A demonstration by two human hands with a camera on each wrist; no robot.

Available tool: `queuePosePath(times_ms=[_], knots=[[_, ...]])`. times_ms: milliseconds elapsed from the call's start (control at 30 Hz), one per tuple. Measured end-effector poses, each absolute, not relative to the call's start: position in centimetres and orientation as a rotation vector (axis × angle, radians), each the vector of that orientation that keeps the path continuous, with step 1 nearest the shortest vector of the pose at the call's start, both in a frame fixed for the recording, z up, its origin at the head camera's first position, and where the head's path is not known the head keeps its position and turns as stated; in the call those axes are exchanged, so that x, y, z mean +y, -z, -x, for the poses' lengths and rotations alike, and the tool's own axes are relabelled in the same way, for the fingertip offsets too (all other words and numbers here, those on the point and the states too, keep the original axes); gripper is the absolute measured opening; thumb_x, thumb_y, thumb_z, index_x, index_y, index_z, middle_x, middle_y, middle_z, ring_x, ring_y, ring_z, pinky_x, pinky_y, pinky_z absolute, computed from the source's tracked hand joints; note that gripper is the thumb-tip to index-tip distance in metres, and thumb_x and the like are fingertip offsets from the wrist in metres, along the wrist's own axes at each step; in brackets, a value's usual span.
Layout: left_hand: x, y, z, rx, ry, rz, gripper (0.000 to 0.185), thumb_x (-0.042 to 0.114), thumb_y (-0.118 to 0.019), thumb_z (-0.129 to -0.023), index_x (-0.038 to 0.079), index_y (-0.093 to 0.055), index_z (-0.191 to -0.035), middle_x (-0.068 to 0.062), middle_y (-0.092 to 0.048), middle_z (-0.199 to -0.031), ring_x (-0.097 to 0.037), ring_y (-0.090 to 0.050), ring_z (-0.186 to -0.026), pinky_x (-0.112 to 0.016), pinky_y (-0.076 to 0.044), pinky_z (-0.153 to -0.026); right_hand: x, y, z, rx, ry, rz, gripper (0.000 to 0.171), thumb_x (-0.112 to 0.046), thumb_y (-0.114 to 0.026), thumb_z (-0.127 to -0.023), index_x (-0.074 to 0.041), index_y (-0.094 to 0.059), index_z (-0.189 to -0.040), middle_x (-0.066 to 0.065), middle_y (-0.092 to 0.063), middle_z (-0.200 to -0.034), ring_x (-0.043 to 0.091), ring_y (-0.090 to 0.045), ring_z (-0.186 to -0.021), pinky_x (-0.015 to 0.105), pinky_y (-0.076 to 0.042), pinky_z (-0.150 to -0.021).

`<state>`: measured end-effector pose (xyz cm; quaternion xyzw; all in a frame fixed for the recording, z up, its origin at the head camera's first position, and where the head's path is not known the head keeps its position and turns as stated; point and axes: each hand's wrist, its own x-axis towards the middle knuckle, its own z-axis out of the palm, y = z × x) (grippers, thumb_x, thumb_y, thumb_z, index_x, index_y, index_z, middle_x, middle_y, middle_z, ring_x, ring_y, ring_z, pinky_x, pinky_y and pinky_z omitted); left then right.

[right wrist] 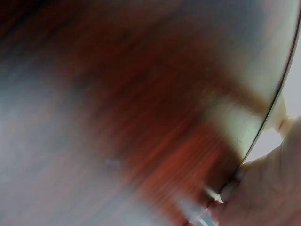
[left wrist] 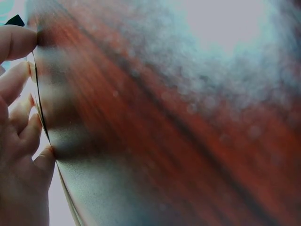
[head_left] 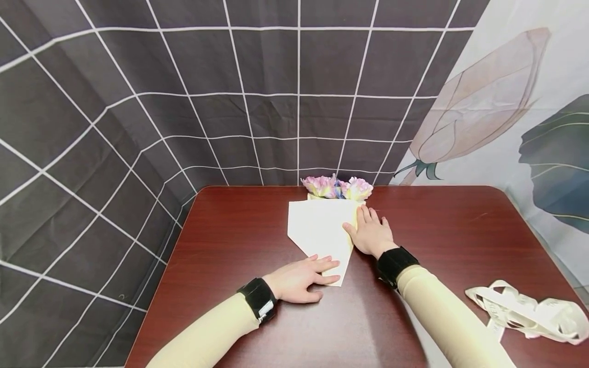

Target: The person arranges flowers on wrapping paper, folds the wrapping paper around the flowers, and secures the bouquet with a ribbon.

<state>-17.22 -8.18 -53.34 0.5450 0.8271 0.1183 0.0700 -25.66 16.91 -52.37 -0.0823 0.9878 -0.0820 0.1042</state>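
Note:
A white sheet of wrapping paper [head_left: 317, 222], folded to a narrower lower end, lies on the table with pink and yellow flowers [head_left: 322, 187] showing past its top edge. My left hand [head_left: 299, 280] rests on the lower end, fingers spread. On the upper right edge lies my right hand [head_left: 370, 234], its fingers straight and pointing away from me. The flower stems are hidden under the paper. In the left wrist view, the left hand's fingers [left wrist: 21, 120] touch the paper. The right wrist view shows part of the right hand [right wrist: 268, 183] at the paper.
A heap of cream ribbon [head_left: 529, 312] lies on the right side of the reddish-brown wooden table [head_left: 230, 225]. Behind the table hangs a dark cloth with a white grid [head_left: 271, 117]. At the right is a pale cloth [head_left: 497, 168] with a printed flower.

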Motion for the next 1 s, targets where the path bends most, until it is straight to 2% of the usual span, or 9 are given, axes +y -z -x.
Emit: queuePosePath(times_ms=[167, 400, 600, 733, 1000], knots=[[-8.4, 53.3, 17.1, 2.493, -0.361, -1.633, 0.053, 0.028, -0.057, -0.088, 0.021, -0.047, -0.14, -0.002, -0.027, -0.155, -0.019, -0.022, -0.143, -0.041, -0.02, -0.115, 16.7, 52.4, 25.9, 2.925, 0.247, 0.232, 0.083, -0.062, -0.018, -0.096, 0.001, -0.014, -0.15, 0.021, -0.015, -0.156, 0.04, -0.013, -0.142, 0.063, -0.013, -0.109], [-8.2, 53.1, 17.0, 2.501, -0.349, -1.626, 0.053, 0.028, -0.056, -0.088, 0.022, -0.047, -0.141, -0.001, -0.026, -0.155, -0.018, -0.022, -0.143, -0.039, -0.02, -0.115, 17.0, 52.0, 26.4, 2.953, 0.249, 0.15, 0.082, -0.062, -0.019, -0.096, -0.001, -0.018, -0.15, 0.019, -0.02, -0.155, 0.041, -0.017, -0.14, 0.063, -0.02, -0.105], [-8.3, 53.3, 17.0, 2.507, -0.337, -1.628, 0.053, 0.028, -0.055, -0.089, 0.024, -0.045, -0.141, 0.0, -0.025, -0.156, -0.016, -0.021, -0.143, -0.038, -0.02, -0.115, 16.8, 52.3, 26.9, 2.933, 0.23, 0.109, 0.086, -0.066, -0.014, -0.094, -0.001, -0.015, -0.151, 0.018, -0.016, -0.156, 0.04, -0.016, -0.141, 0.064, -0.019, -0.104], [-8.3, 53.3, 16.9, 2.505, -0.339, -1.623, 0.053, 0.028, -0.055, -0.089, 0.023, -0.046, -0.141, 0.0, -0.025, -0.156, -0.017, -0.021, -0.143, -0.038, -0.019, -0.115, 17.0, 52.7, 27.0, 2.944, 0.2, 0.11, 0.086, -0.066, -0.016, -0.094, -0.002, -0.013, -0.151, 0.018, -0.014, -0.157, 0.041, -0.013, -0.141, 0.065, -0.019, -0.103], [-8.3, 53.3, 16.9, 2.507, -0.341, -1.626, 0.053, 0.028, -0.056, -0.089, 0.022, -0.046, -0.141, -0.001, -0.026, -0.156, -0.018, -0.022, -0.143, -0.039, -0.02, -0.115, 16.8, 52.7, 27.0, 2.924, 0.193, 0.082, 0.095, -0.073, -0.02, -0.089, -0.001, -0.014, -0.151, 0.019, -0.013, -0.157, 0.041, -0.012, -0.141, 0.066, -0.017, -0.104]])
